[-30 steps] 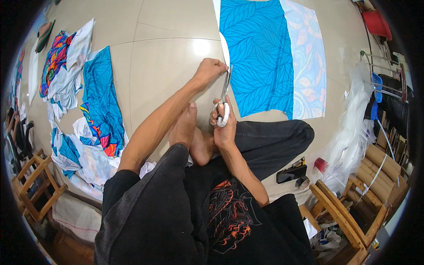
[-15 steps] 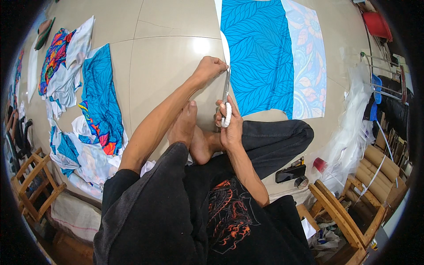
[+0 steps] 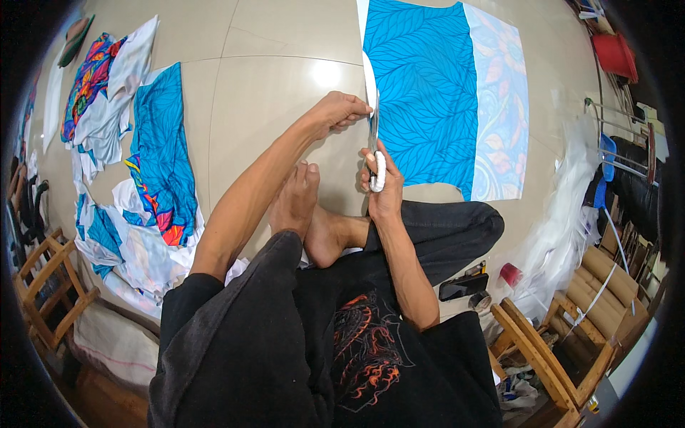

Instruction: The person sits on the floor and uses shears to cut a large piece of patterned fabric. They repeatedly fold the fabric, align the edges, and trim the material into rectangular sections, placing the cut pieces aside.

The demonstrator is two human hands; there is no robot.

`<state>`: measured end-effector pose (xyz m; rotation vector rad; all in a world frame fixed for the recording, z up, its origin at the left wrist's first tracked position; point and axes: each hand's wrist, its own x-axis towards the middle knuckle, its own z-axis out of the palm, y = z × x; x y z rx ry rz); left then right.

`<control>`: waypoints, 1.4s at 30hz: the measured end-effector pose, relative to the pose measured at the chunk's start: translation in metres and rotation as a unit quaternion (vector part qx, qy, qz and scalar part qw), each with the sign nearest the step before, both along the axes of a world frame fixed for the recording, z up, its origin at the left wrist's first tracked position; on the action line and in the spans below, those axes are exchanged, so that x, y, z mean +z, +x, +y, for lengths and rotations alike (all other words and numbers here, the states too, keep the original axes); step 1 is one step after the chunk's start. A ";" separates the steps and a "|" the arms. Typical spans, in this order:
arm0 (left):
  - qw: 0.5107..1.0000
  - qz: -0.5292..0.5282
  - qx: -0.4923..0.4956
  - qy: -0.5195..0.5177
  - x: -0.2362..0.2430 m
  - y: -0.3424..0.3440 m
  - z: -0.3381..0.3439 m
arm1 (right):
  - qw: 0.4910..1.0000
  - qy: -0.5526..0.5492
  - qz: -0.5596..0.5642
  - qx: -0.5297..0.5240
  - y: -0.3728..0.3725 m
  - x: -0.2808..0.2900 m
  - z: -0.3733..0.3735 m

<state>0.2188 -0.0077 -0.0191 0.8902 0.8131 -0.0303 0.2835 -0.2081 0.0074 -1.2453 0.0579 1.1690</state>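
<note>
A blue leaf-patterned fabric piece (image 3: 424,100) lies flat on the floor ahead, with a narrow white margin along its left edge. My right hand (image 3: 386,187) is closed around the white-wrapped handles of a pair of scissors (image 3: 379,171). The blades point away from me and lie along the fabric's left edge. Just left of the blades, my left hand (image 3: 344,113) pinches the white fabric edge between thumb and fingers. On the fabric's right side shows a paler floral section (image 3: 499,107).
Blue, white and multicoloured fabric pieces (image 3: 160,143) lie in a pile at left. Wooden frames stand at lower left (image 3: 57,285) and lower right (image 3: 535,349). A phone (image 3: 464,287), clear plastic sheeting (image 3: 564,221) and cardboard rolls (image 3: 603,282) are at right.
My right hand and the scissors have shifted slightly right, and the blades now sit further along the white edge. The left hand keeps its pinch. The whole view has tilted a little.
</note>
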 end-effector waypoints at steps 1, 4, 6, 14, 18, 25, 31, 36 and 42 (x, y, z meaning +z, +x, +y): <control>1.000 0.003 0.001 0.002 -0.001 0.000 0.000 | 1.000 0.003 0.002 -0.009 -0.001 -0.001 0.001; 1.000 0.008 -0.002 0.006 -0.002 0.001 0.000 | 1.000 -0.007 0.004 -0.011 -0.001 0.001 0.001; 1.000 0.011 -0.007 0.007 -0.001 0.001 0.000 | 1.000 -0.009 0.001 0.000 0.002 0.000 0.000; 1.000 0.015 0.000 0.009 -0.001 -0.003 0.001 | 0.997 -0.013 -0.026 0.067 0.043 0.001 0.013; 1.000 0.016 -0.001 0.012 -0.002 -0.003 0.001 | 0.996 -0.010 -0.036 0.077 0.051 0.000 0.023; 1.000 0.021 -0.001 0.011 0.003 -0.003 0.001 | 0.997 0.001 -0.036 0.073 0.051 -0.008 0.024; 1.000 0.013 0.000 0.010 0.003 -0.004 0.001 | 0.997 0.003 -0.020 0.069 0.055 -0.008 0.029; 1.000 0.013 0.018 0.012 0.001 -0.001 0.000 | 0.995 -0.021 -0.031 0.097 0.061 -0.009 0.029; 0.999 0.027 0.018 0.014 -0.001 0.001 0.000 | 0.990 -0.012 -0.057 0.127 0.082 -0.005 0.043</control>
